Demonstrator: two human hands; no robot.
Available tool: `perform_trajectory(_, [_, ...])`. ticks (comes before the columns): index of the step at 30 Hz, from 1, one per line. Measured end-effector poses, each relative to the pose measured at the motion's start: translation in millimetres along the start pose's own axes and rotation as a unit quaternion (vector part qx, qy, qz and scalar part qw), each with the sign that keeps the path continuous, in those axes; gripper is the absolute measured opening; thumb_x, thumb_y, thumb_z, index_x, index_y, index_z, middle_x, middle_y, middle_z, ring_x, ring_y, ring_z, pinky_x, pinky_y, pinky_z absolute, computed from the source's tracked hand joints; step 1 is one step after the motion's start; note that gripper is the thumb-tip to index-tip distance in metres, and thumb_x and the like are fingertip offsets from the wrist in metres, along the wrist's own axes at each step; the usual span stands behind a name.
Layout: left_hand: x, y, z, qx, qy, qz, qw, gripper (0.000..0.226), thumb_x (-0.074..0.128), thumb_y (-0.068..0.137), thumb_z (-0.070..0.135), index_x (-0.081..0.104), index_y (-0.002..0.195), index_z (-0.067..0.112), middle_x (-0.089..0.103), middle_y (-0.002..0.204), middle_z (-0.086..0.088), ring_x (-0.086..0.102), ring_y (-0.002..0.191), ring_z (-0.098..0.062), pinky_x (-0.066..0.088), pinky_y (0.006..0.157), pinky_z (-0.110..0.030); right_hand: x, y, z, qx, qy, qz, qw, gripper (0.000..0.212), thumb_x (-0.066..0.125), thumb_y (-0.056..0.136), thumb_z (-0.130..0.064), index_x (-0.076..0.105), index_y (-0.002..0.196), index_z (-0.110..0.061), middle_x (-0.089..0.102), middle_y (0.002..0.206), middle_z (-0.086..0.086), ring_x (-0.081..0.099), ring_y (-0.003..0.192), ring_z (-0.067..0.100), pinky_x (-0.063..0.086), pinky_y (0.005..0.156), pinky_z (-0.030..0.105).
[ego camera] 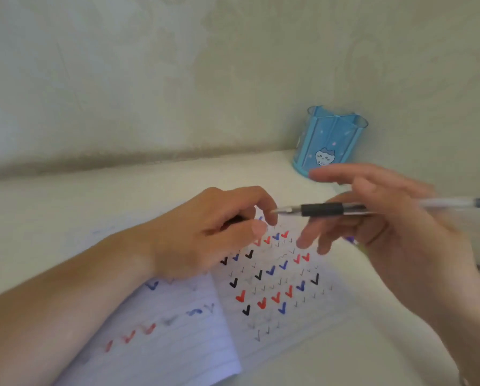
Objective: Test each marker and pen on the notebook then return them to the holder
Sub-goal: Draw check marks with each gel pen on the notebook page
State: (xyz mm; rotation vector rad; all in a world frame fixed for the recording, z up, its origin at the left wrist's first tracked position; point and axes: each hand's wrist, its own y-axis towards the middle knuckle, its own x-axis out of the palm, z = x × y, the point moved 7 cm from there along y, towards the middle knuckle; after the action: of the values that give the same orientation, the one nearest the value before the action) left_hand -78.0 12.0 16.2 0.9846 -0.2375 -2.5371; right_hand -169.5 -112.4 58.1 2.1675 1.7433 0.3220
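An open lined notebook [275, 324] lies on the white table, covered in red, blue and black tick marks. My right hand [386, 227] holds a clear pen [344, 209] with a black grip level above the page, its tip pointing left. My left hand [205, 232] hovers over the notebook's top edge with curled fingers; something small and dark, perhaps the pen's cap, shows between its fingers. The tip almost meets my left fingertips. A blue translucent holder [330, 143] with a cartoon cat stands at the back right; I see no pens in it.
The white table [94, 207] meets a pale patterned wall at the back. A purple-marked object [350, 240] shows partly under my right hand. The table's right edge falls away near my right wrist.
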Motion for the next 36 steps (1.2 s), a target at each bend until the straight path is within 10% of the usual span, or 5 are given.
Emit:
perform_trajectory(10, [-2, 4, -7, 0.009, 0.074, 0.037, 0.997, 0.026, 0.04, 0.101, 0.019, 0.055, 0.121, 0.025, 0.068, 0.093, 0.014, 0.064, 0.097, -0.001, 0.045, 0.08, -0.013, 11, -31, 39, 0.111, -0.122, -0.069, 0.984, 0.034, 0.089, 0.06, -0.033, 0.06, 0.055, -0.016, 0.058, 0.044, 0.01, 0.044, 0.035, 0.016, 0.032, 0.035, 0.022])
perform_trajectory(36, [-2, 7, -6, 0.012, 0.119, 0.057, 0.991, 0.023, 0.059, 0.091, 0.026, 0.07, 0.112, 0.024, 0.073, 0.089, 0.017, 0.063, 0.085, 0.009, 0.042, 0.073, -0.004, 7, -36, 51, 0.081, -0.243, -0.041, 0.966, 0.035, 0.067, 0.067, -0.024, 0.041, 0.049, -0.01, 0.04, 0.048, 0.015, 0.031, 0.045, 0.013, 0.025, 0.043, 0.025])
